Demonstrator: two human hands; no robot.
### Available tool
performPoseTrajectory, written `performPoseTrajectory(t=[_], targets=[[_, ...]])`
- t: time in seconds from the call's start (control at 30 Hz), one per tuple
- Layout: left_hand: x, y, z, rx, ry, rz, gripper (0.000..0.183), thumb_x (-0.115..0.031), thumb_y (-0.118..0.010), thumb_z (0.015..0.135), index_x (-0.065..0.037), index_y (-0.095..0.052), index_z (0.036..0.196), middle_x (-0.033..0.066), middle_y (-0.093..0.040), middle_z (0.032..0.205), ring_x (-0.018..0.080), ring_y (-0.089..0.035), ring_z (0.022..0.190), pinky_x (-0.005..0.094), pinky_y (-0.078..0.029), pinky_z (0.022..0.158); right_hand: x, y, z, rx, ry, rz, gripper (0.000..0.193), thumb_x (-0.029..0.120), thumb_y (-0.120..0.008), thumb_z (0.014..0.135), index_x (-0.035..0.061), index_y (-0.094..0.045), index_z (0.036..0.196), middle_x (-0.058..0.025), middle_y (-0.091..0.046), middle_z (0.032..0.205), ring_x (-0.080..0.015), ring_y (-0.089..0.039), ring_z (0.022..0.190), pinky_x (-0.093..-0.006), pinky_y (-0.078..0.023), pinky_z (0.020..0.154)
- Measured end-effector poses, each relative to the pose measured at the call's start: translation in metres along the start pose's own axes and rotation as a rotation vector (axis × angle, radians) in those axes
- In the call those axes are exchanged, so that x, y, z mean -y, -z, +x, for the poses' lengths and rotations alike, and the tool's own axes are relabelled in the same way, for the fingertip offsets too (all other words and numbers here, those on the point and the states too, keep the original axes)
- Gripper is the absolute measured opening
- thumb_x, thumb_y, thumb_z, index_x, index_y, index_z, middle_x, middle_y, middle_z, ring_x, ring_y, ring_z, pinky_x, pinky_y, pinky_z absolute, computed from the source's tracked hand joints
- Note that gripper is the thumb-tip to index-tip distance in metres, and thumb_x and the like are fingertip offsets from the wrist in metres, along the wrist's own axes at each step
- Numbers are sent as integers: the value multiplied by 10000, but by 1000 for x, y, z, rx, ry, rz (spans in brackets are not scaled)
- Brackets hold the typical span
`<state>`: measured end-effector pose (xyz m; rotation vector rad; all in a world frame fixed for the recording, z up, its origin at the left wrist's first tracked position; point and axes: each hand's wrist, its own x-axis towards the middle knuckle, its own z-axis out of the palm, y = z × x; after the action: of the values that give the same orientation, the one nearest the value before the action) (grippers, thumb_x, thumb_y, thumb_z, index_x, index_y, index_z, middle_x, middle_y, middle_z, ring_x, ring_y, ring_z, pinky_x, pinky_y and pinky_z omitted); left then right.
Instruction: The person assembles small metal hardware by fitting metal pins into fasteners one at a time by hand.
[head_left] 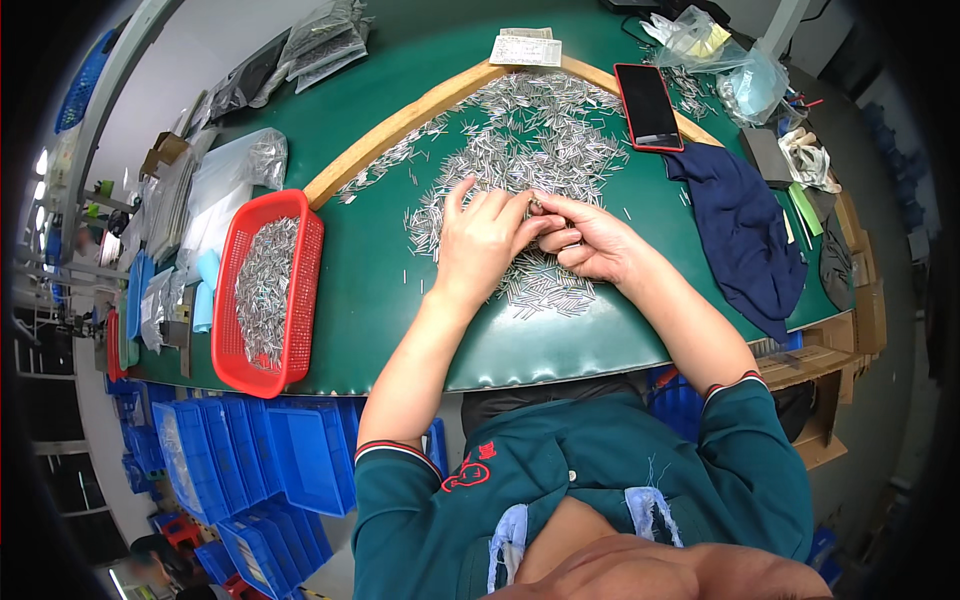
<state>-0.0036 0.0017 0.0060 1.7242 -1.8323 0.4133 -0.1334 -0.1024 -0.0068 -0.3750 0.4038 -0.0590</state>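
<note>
My left hand and my right hand meet over a wide heap of small thin metal pins on the green tabletop. Thumb and fingertips of both are pinched together around a tiny yellowish piece, too small to name. The left index finger is raised a little from the others. The right hand's other fingers are curled in. More pins lie loose under and in front of the wrists. To the left stands a red perforated plastic basket, holding many similar pins.
Wooden strips border the heap at the back, with a paper slip at their corner. A red-edged phone and dark blue cloth lie right. Plastic bags lie left. Blue bins stand below the table's left front edge.
</note>
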Motion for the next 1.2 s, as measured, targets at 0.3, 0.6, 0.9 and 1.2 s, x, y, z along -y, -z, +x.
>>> performPoseTrajectory(t=[0.3, 0.6, 0.9, 1.2], targets=[[-4, 3, 0, -16, 21, 89, 222, -247, -633, 739, -112, -598, 912, 3, -534, 743, 154, -552, 715, 440, -315, 917, -1, 1, 0, 24, -31, 31, 125, 212, -513, 880, 94, -509, 921, 45, -410, 662, 9, -333, 465, -113, -170, 305], [-4, 3, 1, -31, 24, 78, 214, -241, -635, 740, -112, -608, 908, 0, -544, 752, 148, -558, 724, 441, -304, 927, 0, 2, 1, 45, -61, 70, 121, 211, -511, 881, 115, -506, 954, 43, -413, 665, 8, -335, 465, -111, -170, 301], [-4, 4, 1, -31, 34, 75, 213, -239, -634, 743, -121, -611, 918, -3, -547, 755, 145, -559, 725, 443, -300, 931, 0, 3, 1, 54, -70, 83, 117, 217, -509, 882, 114, -502, 938, 41, -419, 677, 11, -338, 467, -106, -173, 300], [-6, 4, 2, -65, 28, 51, 221, -240, -635, 740, -133, -612, 932, -1, -545, 785, 147, -556, 742, 450, -290, 938, 1, -6, -4, -21, 55, -81, 194, 296, -511, 872, 103, -487, 874, 32, -424, 694, 10, -340, 480, -102, -169, 304]])
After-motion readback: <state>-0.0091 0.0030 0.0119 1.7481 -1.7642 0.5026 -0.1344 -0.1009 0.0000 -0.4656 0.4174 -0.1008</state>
